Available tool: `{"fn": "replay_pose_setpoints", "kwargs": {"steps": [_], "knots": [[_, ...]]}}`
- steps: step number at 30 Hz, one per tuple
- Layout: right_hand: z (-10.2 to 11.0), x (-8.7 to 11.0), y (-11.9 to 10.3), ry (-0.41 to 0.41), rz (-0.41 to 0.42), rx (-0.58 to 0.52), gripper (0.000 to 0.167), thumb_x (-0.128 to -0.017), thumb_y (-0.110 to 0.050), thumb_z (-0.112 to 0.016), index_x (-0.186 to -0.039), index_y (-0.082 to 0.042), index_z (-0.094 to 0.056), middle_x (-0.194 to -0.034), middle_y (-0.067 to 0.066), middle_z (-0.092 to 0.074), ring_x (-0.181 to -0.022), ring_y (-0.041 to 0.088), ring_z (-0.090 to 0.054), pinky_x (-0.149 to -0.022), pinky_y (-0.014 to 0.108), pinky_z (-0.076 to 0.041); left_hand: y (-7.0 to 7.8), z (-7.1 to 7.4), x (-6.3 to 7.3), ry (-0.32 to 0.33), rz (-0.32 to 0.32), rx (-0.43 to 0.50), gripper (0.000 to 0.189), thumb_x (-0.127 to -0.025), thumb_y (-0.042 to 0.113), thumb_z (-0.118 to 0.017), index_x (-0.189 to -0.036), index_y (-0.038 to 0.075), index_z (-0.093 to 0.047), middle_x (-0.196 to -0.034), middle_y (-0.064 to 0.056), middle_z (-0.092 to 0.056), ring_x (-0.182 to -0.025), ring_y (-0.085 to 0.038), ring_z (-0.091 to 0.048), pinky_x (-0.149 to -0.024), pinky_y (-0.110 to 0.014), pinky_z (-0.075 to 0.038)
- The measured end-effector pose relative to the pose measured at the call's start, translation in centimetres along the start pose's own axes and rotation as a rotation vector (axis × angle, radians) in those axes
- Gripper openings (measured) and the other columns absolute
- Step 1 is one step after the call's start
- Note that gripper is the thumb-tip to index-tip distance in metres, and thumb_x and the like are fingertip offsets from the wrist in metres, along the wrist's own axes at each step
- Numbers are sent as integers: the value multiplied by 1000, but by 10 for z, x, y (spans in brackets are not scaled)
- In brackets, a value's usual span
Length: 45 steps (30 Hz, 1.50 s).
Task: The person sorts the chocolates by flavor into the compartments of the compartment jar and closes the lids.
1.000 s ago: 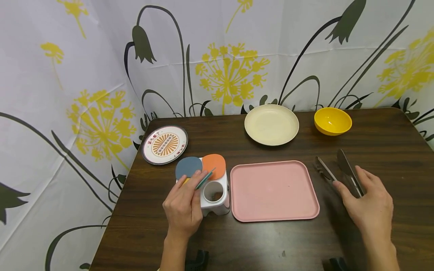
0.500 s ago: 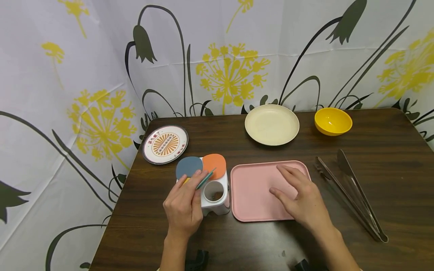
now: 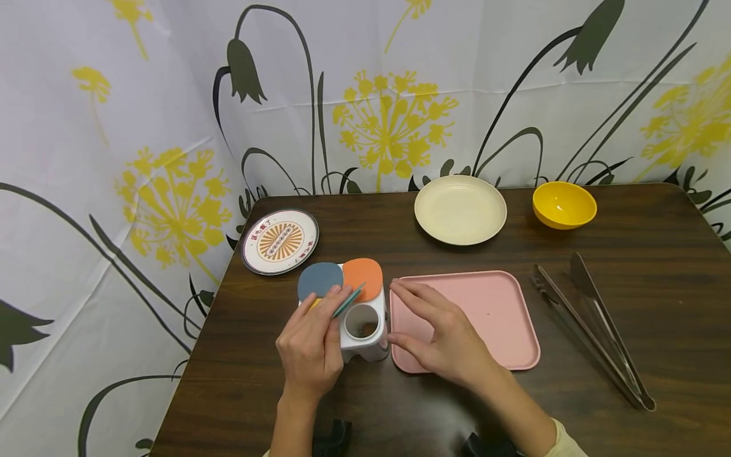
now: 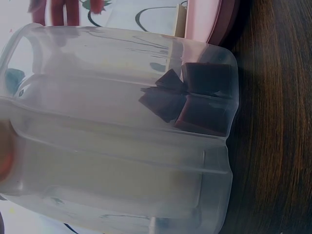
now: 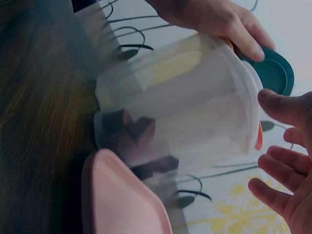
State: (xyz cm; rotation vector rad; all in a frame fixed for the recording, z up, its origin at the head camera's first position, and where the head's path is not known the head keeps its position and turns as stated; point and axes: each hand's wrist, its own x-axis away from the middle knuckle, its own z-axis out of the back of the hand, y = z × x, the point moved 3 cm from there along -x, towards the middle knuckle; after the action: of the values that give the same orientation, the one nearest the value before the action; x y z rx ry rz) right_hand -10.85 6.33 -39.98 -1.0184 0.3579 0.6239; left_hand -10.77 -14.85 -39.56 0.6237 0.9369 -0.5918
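A clear, white-topped storage container [image 3: 365,350] with several coloured lids stands on the table left of the pink tray [image 3: 465,317]. My left hand [image 3: 308,352] rests over its top, pinching the round teal lid [image 5: 270,73], tilted up beside an uncovered round opening. Blue [image 3: 318,279] and orange [image 3: 365,277] lids lie flat behind. Dark red-brown chunks [image 4: 207,78] sit at the bottom of one compartment in the left wrist view. My right hand [image 3: 445,333] hovers over the tray's left part, thumb and fingers spread toward the container's right side, holding nothing.
Metal tongs [image 3: 646,401] lie spread right of the tray. A cream plate [image 3: 460,209] and a yellow bowl [image 3: 564,204] stand at the back. A printed plate [image 3: 280,242] is at the back left, near the table edge. A patterned cloth [image 3: 400,38] hangs behind.
My right hand has let go of the tongs, leaving them on the table, and moved left across the tray to the container. My left hand keeps its hold on the raised teal lid.
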Motion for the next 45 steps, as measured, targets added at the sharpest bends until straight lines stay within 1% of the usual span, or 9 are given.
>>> {"fn": "replay_pose_setpoints", "kwargs": {"steps": [6, 12, 15, 18, 26, 31, 37, 39, 45], "knots": [[-9, -12, -8, -17, 63, -98, 78, -72, -15, -88, -140, -2, -52, -136, 7, -56, -122, 22, -56, -104, 36, -43, 0, 0, -1, 9, -14, -5, 36, -101, 21, -44, -117, 4, -70, -106, -5, -74, -94, -23, -72, -87, -49, -53], [-12, -17, -14, -11, 121, -90, 86, -68, -11, -90, -143, -1, -49, -139, 9, -54, -122, 24, -56, -103, 36, -43, 0, 0, -2, 7, -18, 0, 36, -100, 21, -43, -115, 4, -71, -106, -5, -74, -93, -24, -72, -85, -50, -53], [-15, -18, -16, -21, 146, -104, 88, -67, -9, -90, -143, 1, -47, -137, 11, -54, -119, 24, -58, -101, 35, -45, 0, 0, -2, 6, -19, 6, 37, -100, 22, -42, -115, 4, -71, -106, -5, -74, -93, -25, -72, -84, -52, -53], [-17, -19, -16, -31, 141, -107, 88, -67, -8, -90, -144, 0, -47, -137, 10, -54, -118, 23, -58, -101, 34, -45, 0, -1, -3, 11, -29, 18, 37, -100, 23, -42, -112, 4, -72, -106, -6, -74, -94, -26, -72, -83, -53, -53], [-19, -18, -14, -14, 167, -83, 73, -69, -6, -89, -135, -4, -58, -135, 13, -56, -118, 24, -58, -97, 34, -48, 1, 0, -3, 13, -56, 35, 37, -96, 24, -44, -108, 6, -74, -106, -6, -74, -96, -29, -71, -84, -53, -52], [-20, -16, -14, -8, 175, -71, 65, -69, -6, -88, -129, -5, -64, -131, 12, -59, -115, 24, -60, -93, 33, -51, 0, 1, -1, -12, -41, 48, 36, -89, 21, -47, -109, 8, -75, -108, -6, -73, -99, -29, -70, -90, -51, -50], [-21, -12, -13, -4, 182, -74, 57, -71, -6, -87, -124, -4, -68, -130, 12, -60, -112, 23, -62, -87, 39, -54, 0, 1, 1, -41, -29, 60, 40, -81, 23, -50, -108, 9, -76, -110, -6, -73, -102, -28, -69, -95, -49, -47], [-22, -11, -13, -3, 185, -76, 55, -71, -5, -87, -124, -4, -68, -129, 13, -60, -112, 23, -62, -87, 40, -54, 0, 2, 1, -40, -38, 63, 40, -82, 27, -50, -107, 9, -76, -110, -6, -73, -103, -29, -69, -94, -50, -47], [-23, -9, -12, 4, 196, -72, 51, -73, -6, -86, -121, -5, -70, -129, 12, -60, -110, 22, -62, -86, 35, -54, 0, 3, 1, -32, -69, 96, 44, -85, 38, -52, -104, 7, -76, -109, -9, -73, -103, -32, -68, -93, -52, -47]]}}
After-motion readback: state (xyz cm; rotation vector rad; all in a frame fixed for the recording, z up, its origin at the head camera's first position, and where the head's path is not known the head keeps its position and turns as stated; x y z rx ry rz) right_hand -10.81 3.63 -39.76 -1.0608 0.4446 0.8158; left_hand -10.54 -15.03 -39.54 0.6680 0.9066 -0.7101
